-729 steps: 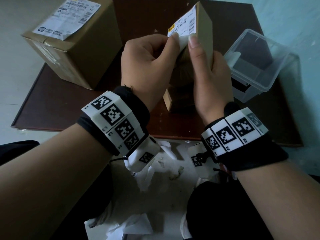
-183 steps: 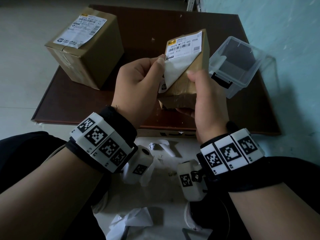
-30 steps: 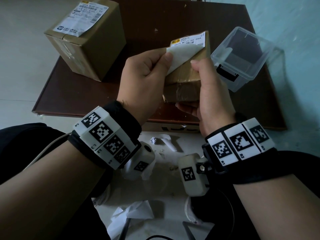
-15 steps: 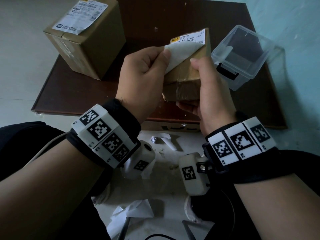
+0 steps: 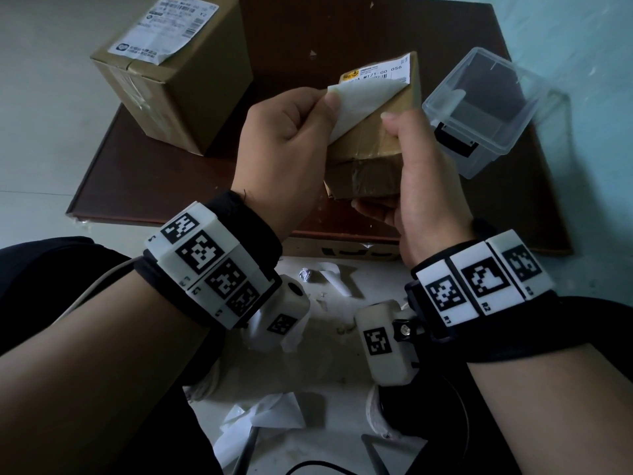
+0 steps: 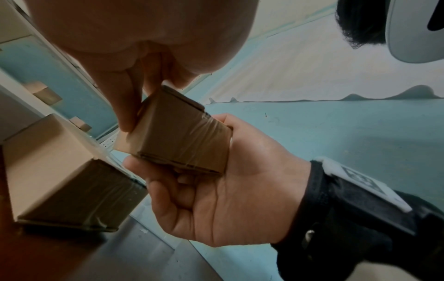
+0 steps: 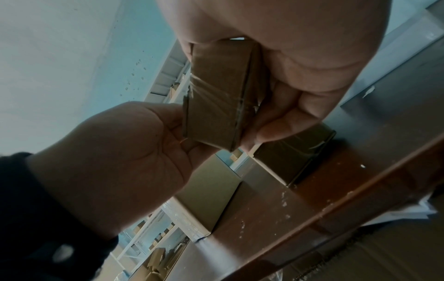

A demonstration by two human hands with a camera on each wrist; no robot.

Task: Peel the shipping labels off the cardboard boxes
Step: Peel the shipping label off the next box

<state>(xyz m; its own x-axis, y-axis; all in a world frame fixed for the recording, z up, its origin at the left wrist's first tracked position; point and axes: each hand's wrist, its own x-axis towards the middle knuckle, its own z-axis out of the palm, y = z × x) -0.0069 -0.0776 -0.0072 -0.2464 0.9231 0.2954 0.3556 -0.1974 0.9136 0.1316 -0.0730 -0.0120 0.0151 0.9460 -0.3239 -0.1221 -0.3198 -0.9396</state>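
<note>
Over a dark brown table (image 5: 164, 173), the right hand (image 5: 424, 180) grips the small box (image 5: 370, 156) while the left hand (image 5: 284, 145) pinches its half-lifted label (image 5: 356, 108); next, I judge, a steady pull toward the stuck top strip.

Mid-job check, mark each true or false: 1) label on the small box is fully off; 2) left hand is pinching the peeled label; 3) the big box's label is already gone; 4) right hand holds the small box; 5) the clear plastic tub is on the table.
1) False: the label is partly peeled, its top strip stuck to the small box.
2) True: the left hand pinches it.
3) False: the big box bears its label.
4) True: the right hand grips it.
5) True: the tub sits on the table.
</note>
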